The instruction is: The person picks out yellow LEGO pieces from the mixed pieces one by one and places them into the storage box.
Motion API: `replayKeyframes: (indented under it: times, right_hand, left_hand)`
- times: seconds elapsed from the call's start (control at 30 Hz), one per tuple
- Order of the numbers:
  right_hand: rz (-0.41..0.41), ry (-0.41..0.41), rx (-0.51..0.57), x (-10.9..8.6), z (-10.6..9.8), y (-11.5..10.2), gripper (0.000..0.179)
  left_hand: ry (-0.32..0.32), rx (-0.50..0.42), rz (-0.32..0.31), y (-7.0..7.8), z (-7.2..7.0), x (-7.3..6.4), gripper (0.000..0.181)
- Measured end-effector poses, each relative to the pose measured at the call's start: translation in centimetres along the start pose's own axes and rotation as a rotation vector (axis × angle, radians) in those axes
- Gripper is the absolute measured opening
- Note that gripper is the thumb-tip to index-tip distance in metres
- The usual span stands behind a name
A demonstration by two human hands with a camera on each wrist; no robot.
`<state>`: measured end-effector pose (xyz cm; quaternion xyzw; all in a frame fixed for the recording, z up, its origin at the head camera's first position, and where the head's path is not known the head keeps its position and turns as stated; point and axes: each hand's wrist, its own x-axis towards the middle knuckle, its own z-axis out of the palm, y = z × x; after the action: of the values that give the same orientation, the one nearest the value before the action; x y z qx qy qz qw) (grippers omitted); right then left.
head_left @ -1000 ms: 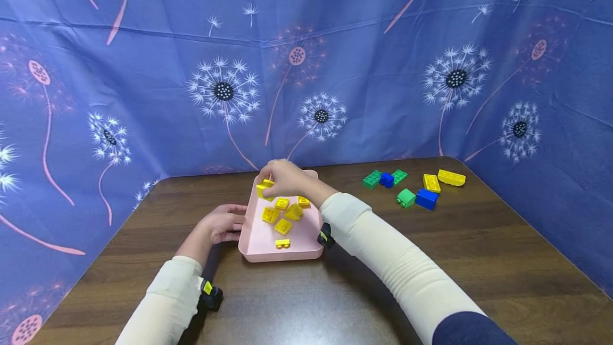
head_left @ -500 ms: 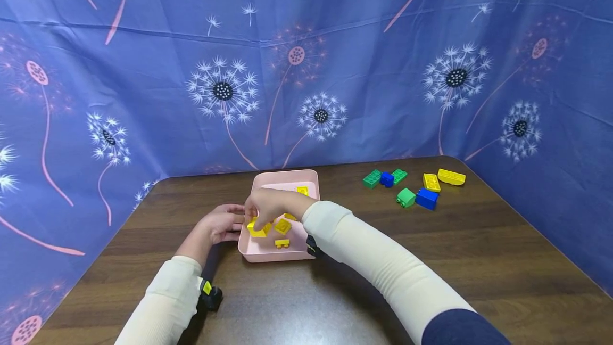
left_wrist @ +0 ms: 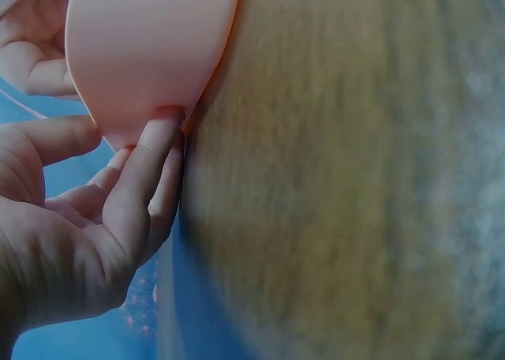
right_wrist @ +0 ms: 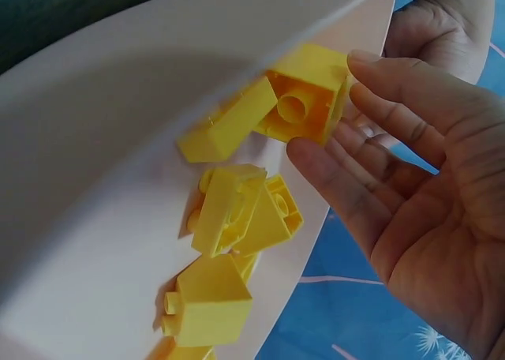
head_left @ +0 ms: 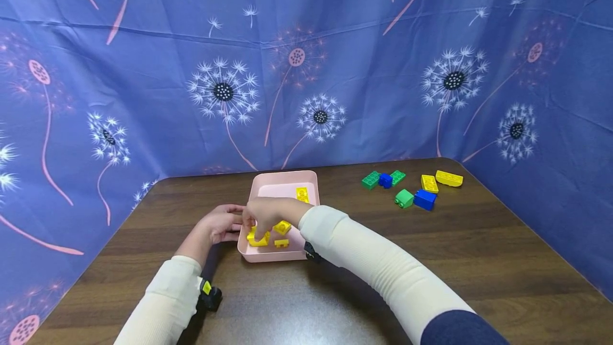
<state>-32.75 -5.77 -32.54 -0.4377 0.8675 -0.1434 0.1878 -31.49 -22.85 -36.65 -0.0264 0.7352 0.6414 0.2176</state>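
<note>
A pink tray (head_left: 282, 177) stands on the table with several yellow building bricks in it. Its left wall is touched by my left hand (head_left: 222, 223), whose fingers (left_wrist: 150, 151) lie fairly straight against the outside in the left wrist view. My right hand (head_left: 265, 214) reaches into the tray's near left corner. Between its thumb and fingertips it pinches a yellow brick (right_wrist: 304, 91), hollow underside showing in the right wrist view. Another yellow brick (right_wrist: 229, 123) lies right beside that one. Toward the far right of the tray lies a flat yellow brick (head_left: 302, 194). The hand and forearm hide part of the tray.
On the table's right side lie green bricks (head_left: 371, 180), a small blue brick (head_left: 385, 180), a light green brick (head_left: 404, 198), a larger blue brick (head_left: 424, 199) and two yellow bricks (head_left: 448, 178). A blue dandelion-print cloth (head_left: 364, 68) hangs behind the table.
My right hand has carried the yellow brick from the tray's far left toward its near left corner and lowered it there. The left hand has stayed at the tray's wall.
</note>
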Motion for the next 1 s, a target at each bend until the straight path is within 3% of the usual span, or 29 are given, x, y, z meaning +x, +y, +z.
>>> replayKeyframes:
  times: [0.17,0.4,0.73,1.0]
  right_hand:
    - [0.003,0.004,-0.029,-0.3,-0.3,-0.2,0.021]
    - [-0.058,0.059,-0.105,-1.5,-1.4,-0.1,0.027]
    - [-0.129,0.146,-0.052,-4.4,-3.1,0.5,0.025]
    - [-0.153,0.213,-0.032,-6.7,-3.6,1.9,0.034]
  left_hand:
    - [-0.007,0.001,0.001,0.0,0.0,0.0,0.058]
    - [0.020,0.020,-0.006,-0.2,0.2,0.1,0.059]
    - [0.057,0.045,-0.012,-0.2,0.3,0.2,0.055]
    - [0.062,0.051,-0.024,-0.3,0.4,0.3,0.057]
